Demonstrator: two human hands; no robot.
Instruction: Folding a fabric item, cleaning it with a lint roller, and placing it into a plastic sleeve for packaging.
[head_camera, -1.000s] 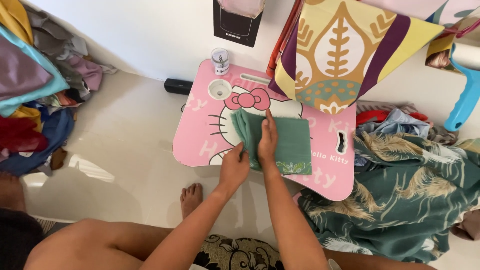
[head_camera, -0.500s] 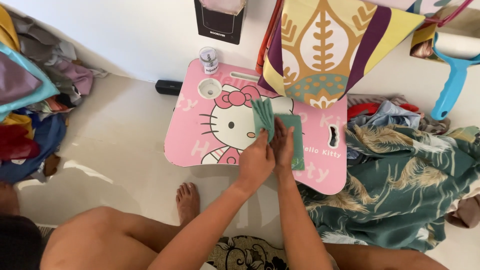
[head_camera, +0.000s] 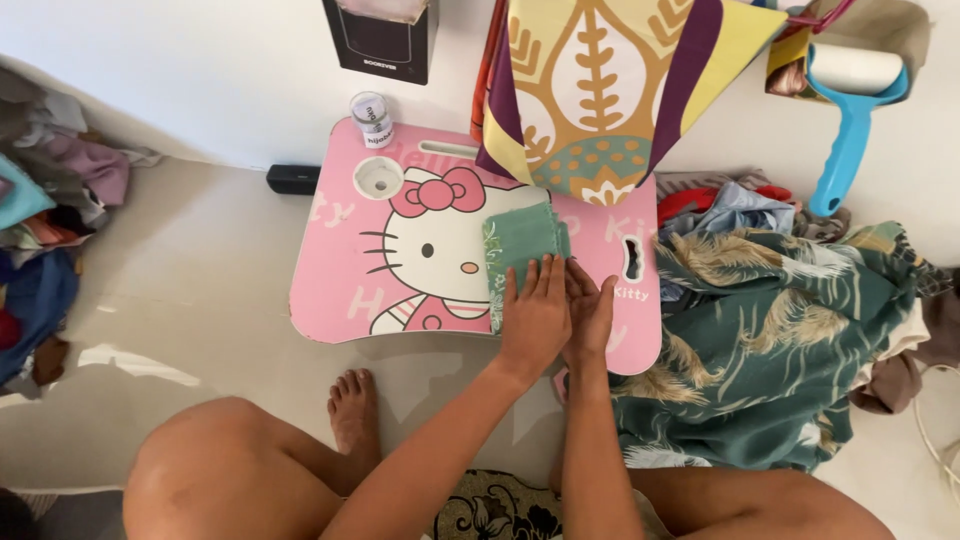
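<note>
Green cloth (head_camera: 522, 240) now folded narrower than a second ago; our left hand (head_camera: 535, 315) and right hand (head_camera: 590, 312) press flat on it, grip open, on pink counter (head_camera: 340, 290)

Two hands (head_camera: 535, 315), one green cloth (head_camera: 522, 238), perhaps one jar (head_camera: 372, 118)

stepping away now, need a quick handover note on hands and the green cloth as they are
Left hand: flat, palm down on the folded green cloth.
Right hand: beside it, at the cloth's right edge, holding nothing.
Cloth lies on the pink lap table, folded into a narrow strip.
Done: cloth folded narrow.
Left: judging by the heaps, the patterned green fabric at right is unfolded.
</note>
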